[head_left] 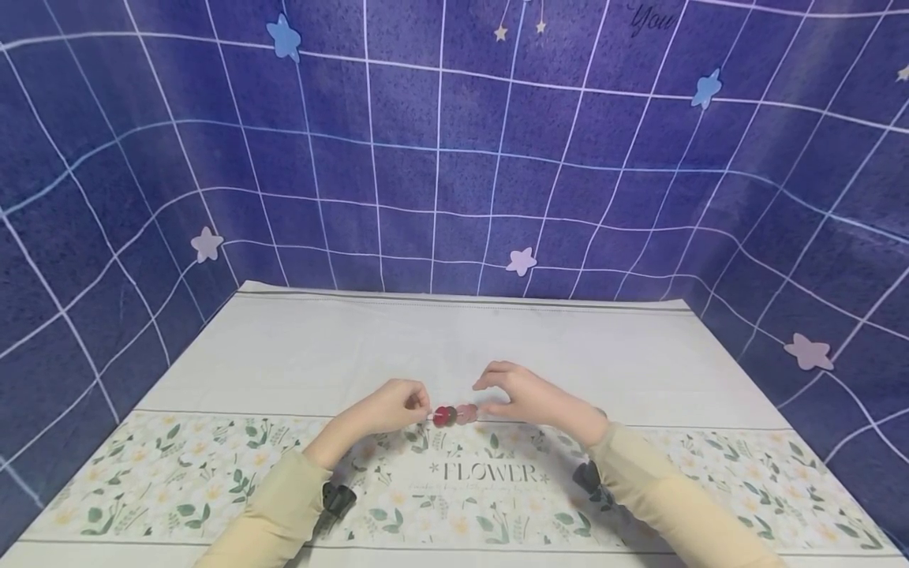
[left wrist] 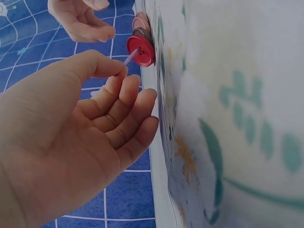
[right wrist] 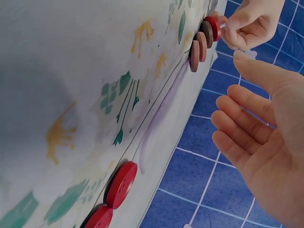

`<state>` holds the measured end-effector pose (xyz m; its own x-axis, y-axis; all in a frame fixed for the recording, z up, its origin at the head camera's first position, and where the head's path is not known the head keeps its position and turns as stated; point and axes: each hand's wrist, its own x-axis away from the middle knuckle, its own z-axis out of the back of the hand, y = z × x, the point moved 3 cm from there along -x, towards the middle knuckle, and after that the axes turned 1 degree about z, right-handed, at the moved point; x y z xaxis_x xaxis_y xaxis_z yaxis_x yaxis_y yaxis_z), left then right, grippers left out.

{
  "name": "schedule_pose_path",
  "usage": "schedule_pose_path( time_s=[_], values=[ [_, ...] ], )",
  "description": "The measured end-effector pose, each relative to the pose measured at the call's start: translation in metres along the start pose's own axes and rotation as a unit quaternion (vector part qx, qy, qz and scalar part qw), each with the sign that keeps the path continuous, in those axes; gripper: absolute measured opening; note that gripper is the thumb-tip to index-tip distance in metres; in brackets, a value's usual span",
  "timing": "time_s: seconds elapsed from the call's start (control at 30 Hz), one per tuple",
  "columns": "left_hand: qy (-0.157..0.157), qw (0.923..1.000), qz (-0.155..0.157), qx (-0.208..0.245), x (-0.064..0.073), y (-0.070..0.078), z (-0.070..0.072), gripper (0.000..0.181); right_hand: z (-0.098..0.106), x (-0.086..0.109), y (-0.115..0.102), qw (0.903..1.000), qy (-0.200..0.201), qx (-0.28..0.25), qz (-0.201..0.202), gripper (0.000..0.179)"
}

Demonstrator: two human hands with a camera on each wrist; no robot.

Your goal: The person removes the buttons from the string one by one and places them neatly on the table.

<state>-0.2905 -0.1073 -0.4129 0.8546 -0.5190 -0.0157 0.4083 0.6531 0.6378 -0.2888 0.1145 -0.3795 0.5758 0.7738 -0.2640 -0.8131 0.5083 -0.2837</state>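
Observation:
My left hand (head_left: pixel 398 406) pinches the end of a pale lilac cord (left wrist: pixel 129 58) between thumb and index finger. That cord comes out through a hole in a red button (left wrist: pixel 141 51). Behind it a dark brown button (right wrist: pixel 207 34) and two pinkish buttons (right wrist: pixel 194 56) stand on edge in a row. From the pink end the cord's tail lies along the tablecloth in the right wrist view. My right hand (head_left: pixel 529 394) hovers beside the pink buttons, its fingers loosely bent and apart, holding nothing.
Two more red buttons (right wrist: pixel 121 184) lie on the tablecloth near my right wrist; the right arm hides them in the head view. The white tablecloth (head_left: pixel 426 339) carries a floral band with "FLOWER" lettering. A blue gridded curtain (head_left: pixel 469 189) with stars surrounds the table's back and sides.

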Motion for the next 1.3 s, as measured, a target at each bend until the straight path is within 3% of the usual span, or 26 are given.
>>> schedule_pose_path(
  time_s=[1.3],
  values=[
    [-0.003, 1.0, 0.006, 0.003, 0.002, 0.0, 0.0, 0.005, -0.02, -0.014, -0.004, 0.9991, -0.037, -0.009, 0.018, 0.031]
  ],
)
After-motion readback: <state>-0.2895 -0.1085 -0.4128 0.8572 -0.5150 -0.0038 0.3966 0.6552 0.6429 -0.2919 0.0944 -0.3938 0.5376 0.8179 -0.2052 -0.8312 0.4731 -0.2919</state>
